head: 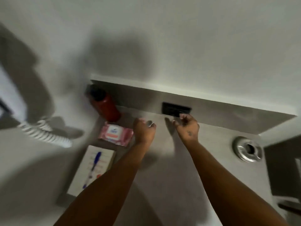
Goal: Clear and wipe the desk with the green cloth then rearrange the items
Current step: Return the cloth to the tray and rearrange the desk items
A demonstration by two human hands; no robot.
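View motion-blurred | pink wipes pack (pixel 115 133) label unreadable | left hand (pixel 144 131) and right hand (pixel 187 128) apart, fingers loosely curled, empty, above grey worktop (pixel 203 152) | red bottle (pixel 105 106) at back-left | pen (pixel 92 168) on notepad (pixel 91 167)

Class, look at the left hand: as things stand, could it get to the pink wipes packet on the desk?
Probably yes. The left hand hovers just right of the pink wipes packet, empty, with nothing between them. The red bottle stands behind the packet, out of the way.
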